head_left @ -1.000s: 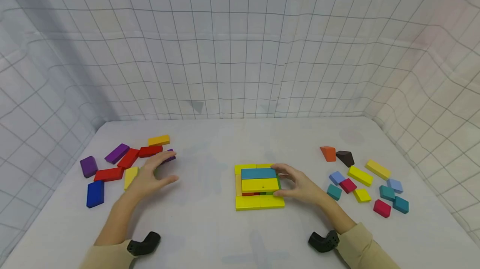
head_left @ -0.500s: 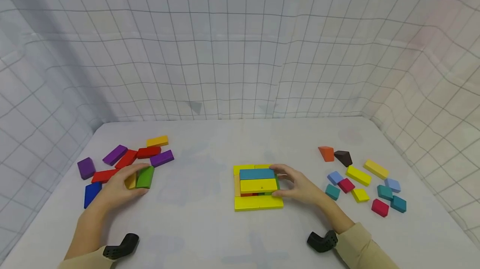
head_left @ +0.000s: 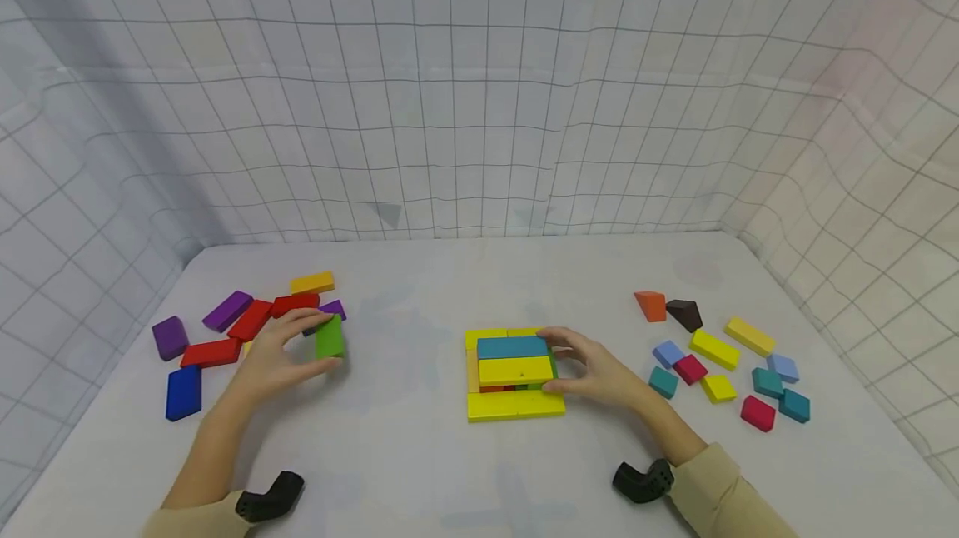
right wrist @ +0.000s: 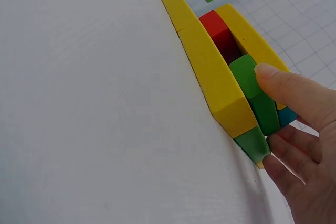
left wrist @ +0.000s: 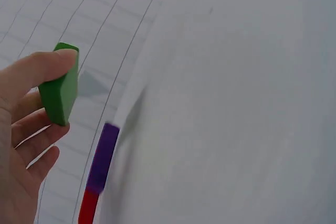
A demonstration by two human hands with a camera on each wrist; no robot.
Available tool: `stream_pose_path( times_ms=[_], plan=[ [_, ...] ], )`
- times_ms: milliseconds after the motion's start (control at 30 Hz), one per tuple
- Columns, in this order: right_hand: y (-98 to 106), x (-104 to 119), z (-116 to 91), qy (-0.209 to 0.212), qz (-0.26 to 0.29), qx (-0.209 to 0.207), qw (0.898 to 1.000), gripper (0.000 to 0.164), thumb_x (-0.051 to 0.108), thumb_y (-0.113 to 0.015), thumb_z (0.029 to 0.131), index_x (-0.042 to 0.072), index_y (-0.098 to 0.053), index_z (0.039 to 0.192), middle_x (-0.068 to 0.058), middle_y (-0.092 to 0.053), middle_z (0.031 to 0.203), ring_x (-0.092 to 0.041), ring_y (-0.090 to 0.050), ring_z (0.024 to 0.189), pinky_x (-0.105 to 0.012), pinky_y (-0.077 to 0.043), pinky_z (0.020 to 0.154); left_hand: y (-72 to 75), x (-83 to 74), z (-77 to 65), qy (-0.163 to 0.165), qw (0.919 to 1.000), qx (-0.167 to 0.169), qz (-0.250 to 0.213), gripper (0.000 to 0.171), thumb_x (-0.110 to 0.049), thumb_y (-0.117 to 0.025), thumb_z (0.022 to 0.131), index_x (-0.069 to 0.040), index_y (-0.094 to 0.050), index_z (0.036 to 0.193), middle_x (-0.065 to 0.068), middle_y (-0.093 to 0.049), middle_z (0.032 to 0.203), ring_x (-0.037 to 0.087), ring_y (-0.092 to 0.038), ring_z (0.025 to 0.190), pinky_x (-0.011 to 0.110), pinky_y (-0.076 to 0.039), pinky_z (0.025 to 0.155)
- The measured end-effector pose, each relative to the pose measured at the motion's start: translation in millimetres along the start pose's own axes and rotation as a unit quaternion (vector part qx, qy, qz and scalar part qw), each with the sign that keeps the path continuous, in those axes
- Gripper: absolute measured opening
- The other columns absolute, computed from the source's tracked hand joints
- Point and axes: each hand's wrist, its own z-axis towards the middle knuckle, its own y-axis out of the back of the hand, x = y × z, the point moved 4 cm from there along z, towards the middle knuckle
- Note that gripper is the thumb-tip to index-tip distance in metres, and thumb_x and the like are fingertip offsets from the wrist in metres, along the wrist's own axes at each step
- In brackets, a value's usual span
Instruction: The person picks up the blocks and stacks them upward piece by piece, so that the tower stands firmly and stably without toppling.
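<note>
My left hand [head_left: 271, 356] pinches a green block [head_left: 330, 340] between thumb and fingers, over the left side of the table. In the left wrist view the same block stands tilted in the grip, well away from the palm. At the middle of the table sits a low stack of blocks, framed by yellow blocks [head_left: 515, 405], with a blue block [head_left: 513, 347] and a yellow block [head_left: 514, 371] side by side on top. My right hand [head_left: 599, 370] grips its right end. Seen from the right wrist, the thumb presses a second green block [right wrist: 254, 90], with fingers at its far end.
Purple blocks [head_left: 228, 311], red blocks [head_left: 211, 352], a dark blue block [head_left: 183, 393] and an orange-yellow block [head_left: 312, 281] lie at left. At right are an orange wedge [head_left: 650, 306], a dark brown wedge [head_left: 685, 315] and several small coloured blocks [head_left: 757, 412]. Gridded white sheets surround the table.
My left hand first shifted left, where the green block showed in its fingers, then came back right and away from me with it. The right hand stayed at the stack.
</note>
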Motion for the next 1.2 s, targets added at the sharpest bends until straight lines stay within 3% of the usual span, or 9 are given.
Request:
stream_pose_path(
  times_ms=[100, 233, 400, 567, 767, 1000, 1200],
  plan=[
    [-1, -3, 1, 0.004, -0.001, 0.0, 1.0, 0.062, 0.008, -0.07, 0.08, -0.004, -0.038, 0.132, -0.016, -0.043, 0.135, -0.029, -0.043, 0.12, -0.046, -0.038, 0.098, -20.6, -24.6, 11.6, -0.054, 0.998, -0.007, -0.032, 0.054, -0.018, -0.079, 0.07, -0.005, -0.058, 0.119, 0.014, -0.051, 0.121, 0.033, -0.046, 0.11, 0.057, -0.045, 0.083],
    [-4, -20, 3, 0.012, -0.003, -0.004, 1.0, 0.064, 0.008, -0.07, 0.079, -0.001, -0.037, 0.134, -0.014, -0.042, 0.136, -0.028, -0.042, 0.121, -0.045, -0.038, 0.099, -50.9, -60.5, 24.7, -0.137, 0.9877, -0.006, -0.075, 0.054, -0.012, -0.081, 0.068, -0.004, -0.06, 0.116, 0.009, -0.054, 0.117, 0.024, -0.05, 0.107, 0.049, -0.048, 0.084],
    [-5, -36, 4, 0.012, -0.002, -0.006, 1.0, 0.065, 0.013, -0.071, 0.079, 0.007, -0.038, 0.135, -0.008, -0.042, 0.138, -0.023, -0.042, 0.122, -0.041, -0.038, 0.1, -87.4, -99.7, 35.7, -0.191, 0.9758, 0.019, -0.106, 0.054, -0.015, -0.08, 0.069, -0.003, -0.059, 0.117, 0.008, -0.053, 0.117, 0.021, -0.051, 0.105, 0.041, -0.047, 0.09],
    [-4, -36, 4, 0.018, -0.001, -0.003, 1.0, 0.064, 0.02, -0.071, 0.08, 0.01, -0.039, 0.135, -0.004, -0.043, 0.137, -0.02, -0.042, 0.123, -0.039, -0.039, 0.099, -118.4, -127.5, 40.2, -0.212, 0.9675, 0.05, -0.129, 0.056, -0.018, -0.079, 0.071, 0.0, -0.057, 0.119, 0.009, -0.051, 0.117, 0.021, -0.051, 0.106, 0.038, -0.046, 0.09],
    [-3, -36, 3, 0.03, -0.006, -0.003, 1.0, 0.063, 0.022, -0.07, 0.081, 0.009, -0.039, 0.134, -0.005, -0.044, 0.136, -0.021, -0.043, 0.122, -0.041, -0.039, 0.099, -144.6, -147.1, 41.6, -0.213, 0.9671, 0.074, -0.118, 0.056, -0.021, -0.076, 0.074, 0.001, -0.056, 0.121, 0.009, -0.05, 0.118, 0.019, -0.051, 0.103, 0.033, -0.048, 0.086],
    [-4, -38, 3, 0.027, -0.01, -0.003, 1.0, 0.063, 0.021, -0.07, 0.081, 0.011, -0.039, 0.135, -0.004, -0.043, 0.136, -0.021, -0.043, 0.122, -0.041, -0.039, 0.098, -156.8, -153.3, 42.6, -0.188, 0.9756, 0.083, -0.077, 0.057, -0.027, -0.075, 0.075, -0.001, -0.056, 0.122, 0.006, -0.051, 0.119, 0.017, -0.051, 0.103, 0.029, -0.048, 0.087],
    [-4, -37, 3, 0.021, -0.005, -0.005, 1.0, 0.063, 0.016, -0.071, 0.08, 0.011, -0.039, 0.135, -0.006, -0.043, 0.137, -0.022, -0.042, 0.123, -0.042, -0.039, 0.099, -159.0, -155.8, 42.8, -0.186, 0.9758, 0.088, -0.074, 0.058, -0.03, -0.074, 0.076, -0.003, -0.055, 0.124, 0.005, -0.05, 0.121, 0.016, -0.051, 0.104, 0.029, -0.048, 0.087]
  ],
)
